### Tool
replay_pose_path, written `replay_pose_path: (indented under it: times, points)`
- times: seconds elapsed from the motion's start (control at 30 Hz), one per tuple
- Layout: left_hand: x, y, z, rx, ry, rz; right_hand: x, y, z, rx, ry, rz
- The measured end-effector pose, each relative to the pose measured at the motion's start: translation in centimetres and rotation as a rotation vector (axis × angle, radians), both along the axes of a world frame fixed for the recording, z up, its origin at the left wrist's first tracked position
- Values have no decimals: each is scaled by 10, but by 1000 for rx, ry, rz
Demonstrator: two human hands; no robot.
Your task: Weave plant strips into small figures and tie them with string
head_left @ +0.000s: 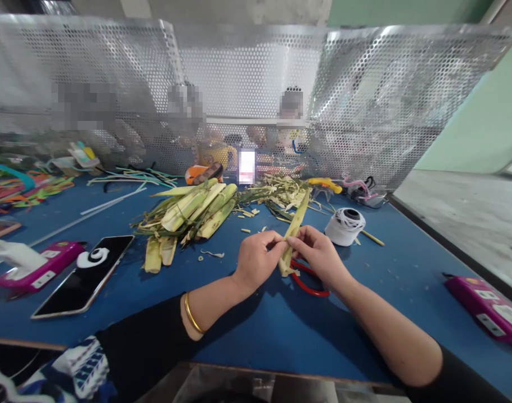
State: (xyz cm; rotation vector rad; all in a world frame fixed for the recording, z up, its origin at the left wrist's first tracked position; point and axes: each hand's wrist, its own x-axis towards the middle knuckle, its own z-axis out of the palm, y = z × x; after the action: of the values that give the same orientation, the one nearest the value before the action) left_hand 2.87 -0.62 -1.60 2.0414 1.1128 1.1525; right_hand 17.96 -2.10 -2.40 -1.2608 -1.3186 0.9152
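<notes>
Both hands pinch a long yellow-green corn husk (298, 217) above the blue table, its narrow end pointing away and its frayed lower end toward me. My left hand (256, 258) closes on the husk from the left, thumb and forefinger at its middle. From the other side my right hand (319, 251) grips it, fingertips meeting the left ones. Beneath the right hand lie scissors with red handles (312, 290), their blades hidden. A heap of pale green husks (197, 210) rests left of my hands. Just past the right hand stands a spool of white thread (345, 226).
Shredded husk scraps (287, 193) lie at the back by a perforated metal screen (247, 67). A phone (85, 280) and a magenta power strip (43, 266) are at left. Another power strip (487, 308) is at right. People sit behind the screen.
</notes>
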Motion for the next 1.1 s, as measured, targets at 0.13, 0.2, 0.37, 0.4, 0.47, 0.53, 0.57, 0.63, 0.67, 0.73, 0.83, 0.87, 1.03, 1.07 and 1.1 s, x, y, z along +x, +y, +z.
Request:
replay_pose_path:
  times: [0.13, 0.2, 0.37, 0.4, 0.47, 0.53, 0.57, 0.63, 0.67, 0.73, 0.83, 0.87, 1.03, 1.07, 1.1]
  points:
    - [0, 2, -2, -3, 17, -4, 5, 0, 3, 16, -11, 24]
    - [1, 1, -2, 16, 56, 16, 6, 0, 2, 38, -40, 16]
    - [0, 2, 0, 5, 75, 41, 3, 0, -2, 72, -38, 67]
    - [-1, 4, 0, -9, 72, 47, 3, 0, -1, 78, -36, 83]
    - [-2, 10, -1, -66, 45, 69, 3, -1, 1, 72, -27, 101]
    - [-3, 16, -3, -177, -55, 104, 4, -2, 5, 39, -3, 103]
    - [-2, 19, -5, -249, -140, 116, 5, -3, 7, 19, 15, 99]
    - [-1, 22, -7, -394, -315, 103, 6, -3, 11, -22, 60, 96]
    - [0, 23, -9, -458, -391, 86, 6, -3, 12, -41, 84, 98]
    - [2, 24, -10, -562, -507, 49, 6, -3, 13, -70, 121, 104]
    - [3, 24, -11, -647, -618, 14, 5, -2, 10, -76, 122, 97]
    - [3, 24, -11, -655, -634, 5, 5, -1, 8, -70, 106, 87]
    - [2, 21, -11, -543, -517, 71, 5, -1, 4, 175, -191, -140]
    - [2, 20, -10, -504, -476, 78, 6, -2, 4, 256, -293, -195]
    - [3, 19, -10, -467, -438, 75, 6, -3, 5, 322, -399, -238]
